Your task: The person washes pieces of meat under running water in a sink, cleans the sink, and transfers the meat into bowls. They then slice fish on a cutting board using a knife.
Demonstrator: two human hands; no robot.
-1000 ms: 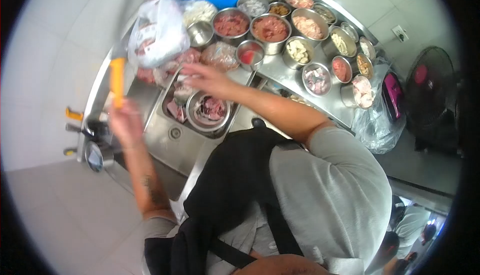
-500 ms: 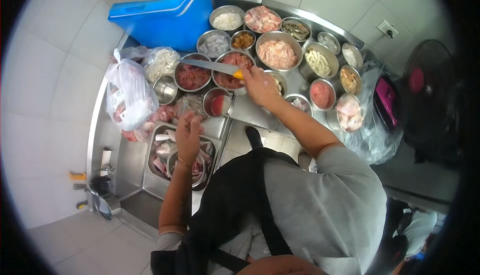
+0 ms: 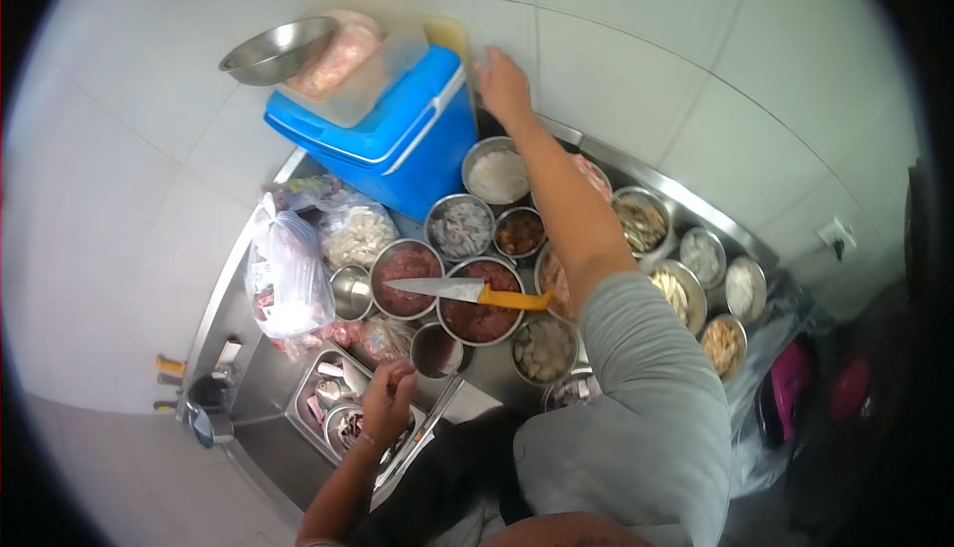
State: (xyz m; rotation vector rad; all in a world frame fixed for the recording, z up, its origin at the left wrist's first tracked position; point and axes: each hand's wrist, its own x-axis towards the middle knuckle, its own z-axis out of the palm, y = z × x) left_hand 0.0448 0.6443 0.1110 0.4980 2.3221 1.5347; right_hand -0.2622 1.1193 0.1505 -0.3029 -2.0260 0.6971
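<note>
My right hand (image 3: 505, 88) is stretched out above the blue cooler's right end, beside a yellowish board (image 3: 449, 38) standing against the wall. Its fingers look apart, somewhat blurred, with nothing visible in them. My left hand (image 3: 388, 400) hangs over the right edge of the sink tray (image 3: 304, 388), fingers loosely curled and no object seen in it. A knife (image 3: 467, 292) with a yellow handle lies across two bowls of red minced meat (image 3: 405, 274) (image 3: 481, 316), blade pointing left. Just above my left hand sits a pot with reddish liquid (image 3: 435, 350).
The blue cooler (image 3: 417, 150) bears a plastic tub (image 3: 373, 90) of meat and a metal bowl (image 3: 273, 52). Several steel bowls of food surround my right arm. Plastic bags (image 3: 288, 274) (image 3: 358, 234) lie at left, knives (image 3: 171, 364) hang by the wall, and a fan (image 3: 860, 388) stands at right.
The knife went from my left hand to my right, and now lies released on the bowls. My right hand has moved up to the board; my left has come back over the tray's edge.
</note>
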